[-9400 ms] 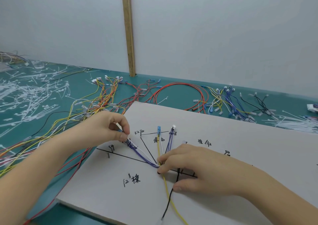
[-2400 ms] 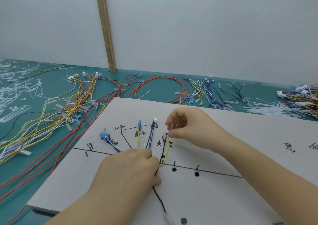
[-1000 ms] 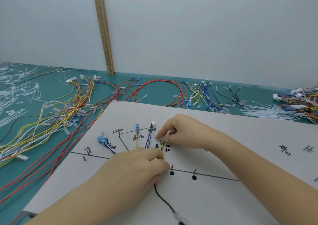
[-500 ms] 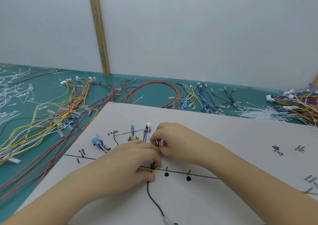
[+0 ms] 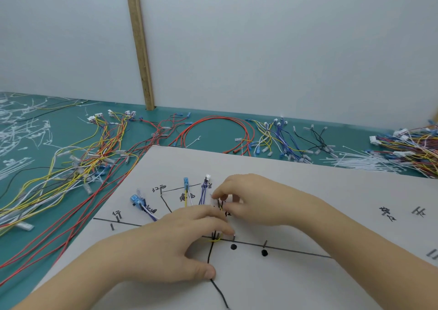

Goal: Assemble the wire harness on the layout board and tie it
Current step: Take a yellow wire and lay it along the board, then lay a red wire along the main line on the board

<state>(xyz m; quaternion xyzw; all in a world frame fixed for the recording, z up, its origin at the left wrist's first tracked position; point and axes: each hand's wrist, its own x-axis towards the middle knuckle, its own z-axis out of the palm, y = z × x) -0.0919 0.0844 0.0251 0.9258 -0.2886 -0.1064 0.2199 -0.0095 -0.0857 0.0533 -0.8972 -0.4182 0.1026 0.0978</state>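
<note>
- Left hand (image 5: pixel 175 243) lies flat on the board (image 5: pixel 308 191), fingers pressing the wires (image 5: pixel 214 237) at the junction.
- Right hand (image 5: pixel 251 200), at 1 o'clock, pinches a yellow-black lead's end.
- Keep the junction pinned; seat that lead along its drawn branch before tying.

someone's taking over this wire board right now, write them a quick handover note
Left hand: presses the wires flat at the junction on the layout board, thumb on the black wire.
Right hand: pinches a wire end just above the junction.
Done: blue connector, yellow wire and purple wires fan out over their marks.
Left: seat the pinched wire, add the rest, then tie; white cable ties lie far right.
</note>
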